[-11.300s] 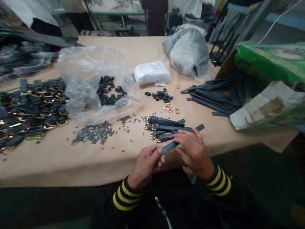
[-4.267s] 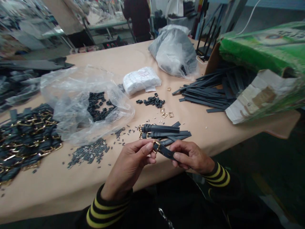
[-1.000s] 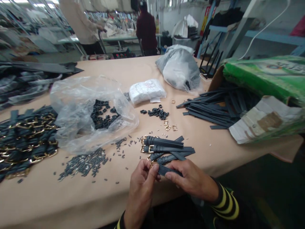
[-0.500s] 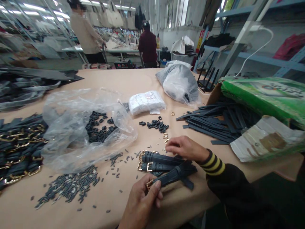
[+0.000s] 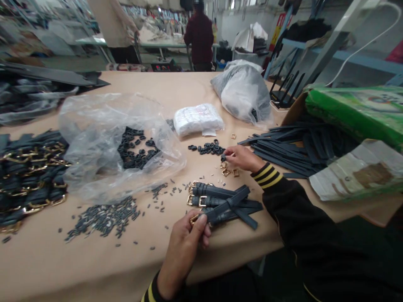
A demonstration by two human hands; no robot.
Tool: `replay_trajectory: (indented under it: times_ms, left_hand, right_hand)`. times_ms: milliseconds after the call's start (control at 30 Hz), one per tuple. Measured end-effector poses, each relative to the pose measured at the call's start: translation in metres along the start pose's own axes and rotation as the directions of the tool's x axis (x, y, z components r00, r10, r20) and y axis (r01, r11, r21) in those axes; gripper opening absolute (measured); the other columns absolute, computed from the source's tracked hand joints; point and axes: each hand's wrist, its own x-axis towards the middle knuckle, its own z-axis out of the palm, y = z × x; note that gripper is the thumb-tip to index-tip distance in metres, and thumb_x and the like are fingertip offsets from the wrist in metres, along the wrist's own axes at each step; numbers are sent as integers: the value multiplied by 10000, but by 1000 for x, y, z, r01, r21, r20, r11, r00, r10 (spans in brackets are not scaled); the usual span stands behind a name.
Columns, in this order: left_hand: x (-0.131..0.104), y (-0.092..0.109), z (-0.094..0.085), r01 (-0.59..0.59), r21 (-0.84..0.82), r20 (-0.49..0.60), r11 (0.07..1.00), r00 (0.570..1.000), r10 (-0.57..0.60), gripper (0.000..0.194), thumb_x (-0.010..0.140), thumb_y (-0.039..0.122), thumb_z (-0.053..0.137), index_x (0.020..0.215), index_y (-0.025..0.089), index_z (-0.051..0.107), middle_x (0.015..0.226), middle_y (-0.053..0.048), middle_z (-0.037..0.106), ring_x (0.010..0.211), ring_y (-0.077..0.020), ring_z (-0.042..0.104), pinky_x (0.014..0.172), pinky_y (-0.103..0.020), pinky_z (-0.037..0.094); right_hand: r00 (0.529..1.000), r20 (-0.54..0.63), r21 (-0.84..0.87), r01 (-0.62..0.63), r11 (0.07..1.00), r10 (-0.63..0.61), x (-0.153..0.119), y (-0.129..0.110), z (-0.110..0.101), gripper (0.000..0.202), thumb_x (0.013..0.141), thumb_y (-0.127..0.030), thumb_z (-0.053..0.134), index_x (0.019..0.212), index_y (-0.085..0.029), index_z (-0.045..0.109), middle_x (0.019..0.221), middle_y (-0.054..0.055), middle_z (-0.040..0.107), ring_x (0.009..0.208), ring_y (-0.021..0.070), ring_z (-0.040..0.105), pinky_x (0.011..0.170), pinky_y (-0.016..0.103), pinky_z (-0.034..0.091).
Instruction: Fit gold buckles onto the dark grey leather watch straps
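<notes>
Clear bag (image 5: 91, 147) holds black loops (image 5: 134, 161); dark straps (image 5: 283, 147) jut from green box (image 5: 355, 107).

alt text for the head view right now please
The left hand holds a gold-buckled strap across other straps; the right hand touches a dark loop. Around them on a tan table: loose loops, tiny dark bits, a clear bag, a green box.

Workshop, gold buckles (image 5: 226, 172), heaped dark straps (image 5: 280, 147), far table (image 5: 171, 44), apparently fabric (image 5: 151, 33) on it
</notes>
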Motion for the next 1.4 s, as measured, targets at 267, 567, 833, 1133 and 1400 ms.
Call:
replay_trajectory:
  times_ms: [267, 567, 833, 1133, 1400]
  left_hand:
    - [-10, 1, 3, -114, 76, -18, 991, 993, 115, 237, 816, 358, 499, 701, 152, 506, 558, 26, 522, 460, -78, 461, 491, -205, 372]
    - [-23, 1, 16, -168, 153, 15, 974, 986, 167, 206, 828, 341, 486, 742, 155, 505, 568, 36, 515, 471, -78, 472, 498, -209, 382]
    - [-25, -4, 18, -198, 213, 97, 957, 979, 181, 201, 837, 326, 477, 738, 153, 500, 544, 45, 499, 462, -69, 456, 479, -196, 372]
    - [-25, -10, 31, -224, 288, -67, 931, 965, 252, 178, 844, 302, 469, 738, 161, 496, 507, 58, 472, 450, -69, 458, 470, -189, 382]
    - [-31, -14, 35, -264, 183, -18, 947, 962, 272, 254, 894, 355, 361, 880, 151, 510, 578, 44, 485, 501, -73, 475, 500, -197, 410]
  right_hand:
    - [989, 72, 515, 73, 854, -128, -126, -53, 17, 126, 778, -146, 509, 858, -173, 603, 672, -13, 606, 567, 95, 578, 534, 204, 449]
    - [986, 29, 788, -124, 603, 165, -149, -57, 56, 84, 759, -211, 570, 780, -141, 610, 617, 0, 613, 575, 104, 597, 564, 227, 509]
    - [981, 59, 867, -141, 478, 184, -158, -52, 62, 173, 752, -256, 579, 826, -113, 640, 667, 24, 627, 588, 114, 619, 573, 248, 536]
    - [984, -169, 653, 73, 754, 51, -165, -55, 61, 200, 779, -195, 576, 940, -143, 682, 894, 76, 645, 833, 164, 602, 765, 301, 491]
    - [994, -91, 871, 49, 488, 62, -166, -62, 65, 167, 751, -248, 627, 896, -169, 648, 761, 18, 611, 649, 122, 603, 640, 269, 508]
